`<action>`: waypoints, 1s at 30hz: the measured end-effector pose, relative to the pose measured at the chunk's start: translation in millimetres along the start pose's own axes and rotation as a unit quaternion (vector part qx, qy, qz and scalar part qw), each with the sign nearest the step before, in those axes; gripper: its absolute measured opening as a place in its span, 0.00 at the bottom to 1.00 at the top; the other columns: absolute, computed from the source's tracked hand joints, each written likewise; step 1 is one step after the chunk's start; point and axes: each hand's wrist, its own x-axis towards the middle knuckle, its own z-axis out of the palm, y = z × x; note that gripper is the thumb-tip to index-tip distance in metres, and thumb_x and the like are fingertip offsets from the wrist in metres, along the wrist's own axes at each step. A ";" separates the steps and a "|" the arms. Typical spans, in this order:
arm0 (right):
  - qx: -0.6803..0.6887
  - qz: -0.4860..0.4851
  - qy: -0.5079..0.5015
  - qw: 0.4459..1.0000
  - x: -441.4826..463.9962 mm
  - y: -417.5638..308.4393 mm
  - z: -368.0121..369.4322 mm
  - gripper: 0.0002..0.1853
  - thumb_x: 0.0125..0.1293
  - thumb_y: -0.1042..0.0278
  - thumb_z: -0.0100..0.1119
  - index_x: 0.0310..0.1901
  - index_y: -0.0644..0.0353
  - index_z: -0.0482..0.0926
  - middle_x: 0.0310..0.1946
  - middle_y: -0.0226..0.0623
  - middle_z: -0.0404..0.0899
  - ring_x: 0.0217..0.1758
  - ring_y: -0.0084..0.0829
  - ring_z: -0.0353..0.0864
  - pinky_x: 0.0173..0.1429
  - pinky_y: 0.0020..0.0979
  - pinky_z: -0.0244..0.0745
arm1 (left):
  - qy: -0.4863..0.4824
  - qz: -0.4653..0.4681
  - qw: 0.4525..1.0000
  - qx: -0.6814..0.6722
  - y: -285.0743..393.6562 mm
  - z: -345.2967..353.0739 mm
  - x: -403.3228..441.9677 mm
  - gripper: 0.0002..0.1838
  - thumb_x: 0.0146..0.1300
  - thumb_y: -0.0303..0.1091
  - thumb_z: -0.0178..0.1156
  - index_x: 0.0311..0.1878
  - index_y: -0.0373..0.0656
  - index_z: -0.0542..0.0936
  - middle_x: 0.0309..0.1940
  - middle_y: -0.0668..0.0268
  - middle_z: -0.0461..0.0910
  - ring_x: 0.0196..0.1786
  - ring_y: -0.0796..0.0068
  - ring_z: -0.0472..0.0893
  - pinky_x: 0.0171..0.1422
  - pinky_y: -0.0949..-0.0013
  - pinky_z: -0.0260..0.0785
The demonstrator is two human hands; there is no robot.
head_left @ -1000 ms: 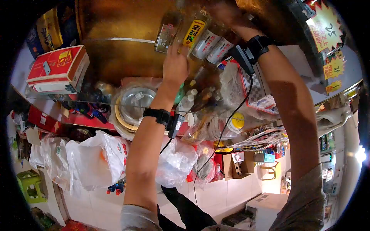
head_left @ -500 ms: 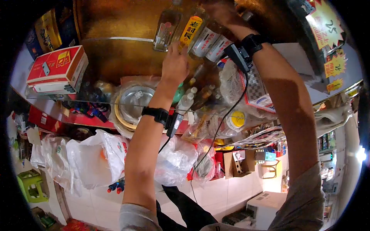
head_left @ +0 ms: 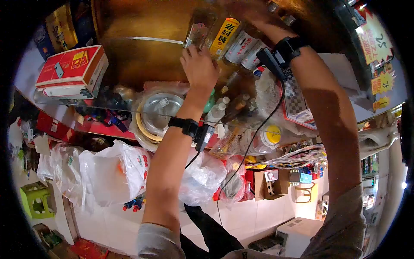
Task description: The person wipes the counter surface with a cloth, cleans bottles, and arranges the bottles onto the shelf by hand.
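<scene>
My left hand [head_left: 200,67] is at the base of a clear glass bottle [head_left: 197,34] with a small pinkish label. Its fingers are apart and touch or nearly touch the glass. Just right of that stands a bottle with a yellow label [head_left: 224,36], then two clear bottles with white labels, the nearer one a white-labelled bottle [head_left: 238,46]. My right hand [head_left: 248,11] reaches over the tops of these bottles at the upper edge; it is dark and blurred, so its fingers cannot be made out. Both wrists wear black straps with small cabled devices.
A red and white box [head_left: 71,69] sits on the glass shelf at left. Below the glass are a round metal dish [head_left: 161,112], small bottles and a yellow-lidded jar [head_left: 271,134]. White plastic bags [head_left: 110,172] hang in front. A black cable [head_left: 254,134] crosses the middle.
My left hand has shifted left, from the yellow-labelled bottle's base to the clear bottle beside it. The whole view has slid slightly to the right. My right hand stays over the bottle tops.
</scene>
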 end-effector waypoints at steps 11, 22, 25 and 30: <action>0.009 -0.023 -0.003 1.000 5.4 -8.6 9.4 0.17 0.66 0.64 0.65 0.55 0.59 0.81 0.47 0.45 0.83 0.47 0.44 0.82 0.53 0.38 0.79 | -0.009 -0.042 0.999 -0.013 -13.8 13.1 -1.3 0.33 0.48 0.40 0.76 0.52 0.28 0.76 0.63 0.39 0.66 0.70 0.41 0.63 0.77 0.52 0.56; 0.019 -0.029 -0.007 0.999 -8.1 -10.6 7.8 0.17 0.67 0.64 0.64 0.56 0.58 0.81 0.48 0.45 0.82 0.48 0.45 0.82 0.54 0.39 0.78 | -0.025 -0.027 0.998 0.056 -10.9 12.4 1.2 0.31 0.50 0.46 0.73 0.49 0.31 0.78 0.60 0.42 0.69 0.69 0.47 0.65 0.77 0.55 0.55; 0.024 -0.030 -0.004 0.999 -10.2 -13.3 11.1 0.17 0.67 0.65 0.64 0.56 0.58 0.81 0.49 0.45 0.82 0.49 0.45 0.82 0.54 0.39 0.78 | -0.017 -0.020 0.997 0.076 -12.3 15.6 1.8 0.30 0.51 0.48 0.72 0.48 0.31 0.79 0.57 0.45 0.70 0.67 0.48 0.65 0.76 0.55 0.56; 0.031 -0.037 0.000 0.999 -10.4 -16.9 16.5 0.17 0.67 0.65 0.64 0.56 0.57 0.81 0.49 0.45 0.82 0.49 0.46 0.82 0.55 0.39 0.78 | 0.060 -0.021 0.994 0.094 -10.0 17.5 -4.2 0.29 0.50 0.48 0.73 0.46 0.32 0.79 0.55 0.48 0.71 0.65 0.48 0.67 0.75 0.55 0.57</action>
